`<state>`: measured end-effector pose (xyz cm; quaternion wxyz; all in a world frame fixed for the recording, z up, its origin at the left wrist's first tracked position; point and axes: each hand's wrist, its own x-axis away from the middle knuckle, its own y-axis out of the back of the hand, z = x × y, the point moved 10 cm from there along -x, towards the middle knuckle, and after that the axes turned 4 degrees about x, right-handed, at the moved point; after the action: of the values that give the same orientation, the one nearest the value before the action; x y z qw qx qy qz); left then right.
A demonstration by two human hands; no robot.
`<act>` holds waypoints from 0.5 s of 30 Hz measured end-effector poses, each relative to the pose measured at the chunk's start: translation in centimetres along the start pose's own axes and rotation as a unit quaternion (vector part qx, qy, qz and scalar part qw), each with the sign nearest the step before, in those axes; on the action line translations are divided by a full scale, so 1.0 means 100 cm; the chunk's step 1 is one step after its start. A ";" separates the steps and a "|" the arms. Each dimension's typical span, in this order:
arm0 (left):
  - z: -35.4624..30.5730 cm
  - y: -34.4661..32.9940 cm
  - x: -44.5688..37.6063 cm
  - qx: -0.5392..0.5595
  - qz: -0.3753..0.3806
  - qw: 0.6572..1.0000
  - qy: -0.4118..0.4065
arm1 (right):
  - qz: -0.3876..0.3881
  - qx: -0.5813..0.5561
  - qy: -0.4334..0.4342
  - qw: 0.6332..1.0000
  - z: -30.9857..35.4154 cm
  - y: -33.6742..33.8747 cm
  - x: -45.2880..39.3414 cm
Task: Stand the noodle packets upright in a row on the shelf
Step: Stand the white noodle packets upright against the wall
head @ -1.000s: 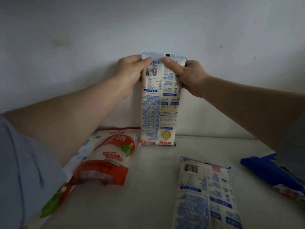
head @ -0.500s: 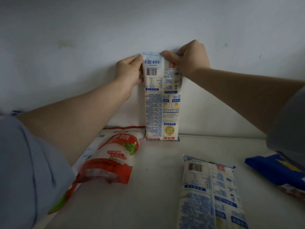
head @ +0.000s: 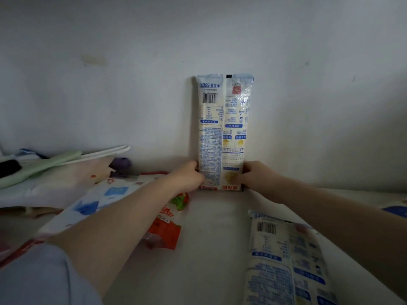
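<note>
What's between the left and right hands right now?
Head view: only the lower end of the standing noodle packet. The left hand holds its left edge, the right hand its right edge, against the wall.

Back wall (head: 132,51): plain white, matte, fills the upper two thirds of the frame. Faint yellowish smudge (head: 93,59) at upper left; a few small dark specks at upper right. Shelf surface (head: 211,249): white, flat, meets the wall along a line across the lower middle. One tiny dark speck on it near centre. Light: dim, cool, bluish-grey cast; brightest on the wall at centre, falling off toward the corners. Soft shadow along the wall-shelf junction.
</note>
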<state>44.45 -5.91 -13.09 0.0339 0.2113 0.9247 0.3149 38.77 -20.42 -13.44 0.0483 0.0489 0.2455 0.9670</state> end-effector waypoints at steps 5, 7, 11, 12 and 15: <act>-0.002 -0.003 0.005 -0.035 -0.010 0.999 -0.009 | 0.010 -0.053 0.020 0.998 -0.006 0.004 -0.001; -0.004 -0.002 0.006 -0.048 -0.017 0.999 -0.017 | 0.009 -0.056 0.022 0.998 -0.006 0.004 -0.001; -0.006 -0.003 0.009 -0.061 -0.010 0.998 -0.022 | 0.007 -0.061 0.022 0.998 -0.006 0.004 -0.004; -0.006 -0.003 0.009 -0.067 -0.010 0.997 -0.022 | 0.004 -0.062 0.022 0.998 -0.006 0.004 -0.004; -0.003 -0.001 0.009 -0.063 -0.018 0.998 -0.021 | 0.001 -0.074 0.026 0.997 -0.007 0.005 -0.002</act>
<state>43.53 -5.82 -12.84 0.0723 0.1983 0.9059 0.3671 38.88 -21.18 -13.82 0.0442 0.0202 0.1740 0.9835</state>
